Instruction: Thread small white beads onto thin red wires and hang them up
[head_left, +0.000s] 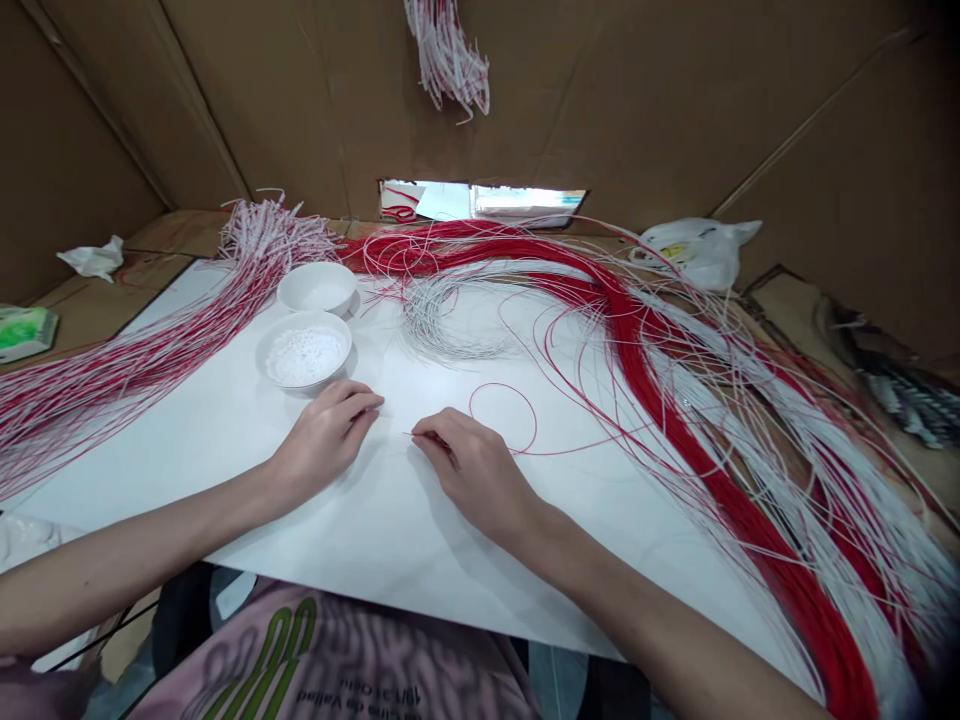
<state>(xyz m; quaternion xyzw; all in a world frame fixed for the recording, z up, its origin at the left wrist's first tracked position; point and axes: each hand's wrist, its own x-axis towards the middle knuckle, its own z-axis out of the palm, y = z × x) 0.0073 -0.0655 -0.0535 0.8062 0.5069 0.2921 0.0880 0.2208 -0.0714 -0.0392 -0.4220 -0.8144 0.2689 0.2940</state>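
Note:
My left hand is closed in a pinch over the white tabletop, just in front of a bowl of small white pieces. Whatever lies between its fingertips is too small to make out. Facing it, my right hand pinches a thin red wire near its end, and a fine tip pokes out toward the left hand. A small gap separates the two hands. Behind the right hand the wire makes a loop and runs right toward the large bundle of red wires.
A second white bowl stands behind the first. Red-and-white wires spread across the left side, and white wires lie on the right. A coil of pale wire rests mid-table. Cardboard walls surround the table; a plastic bag sits back right.

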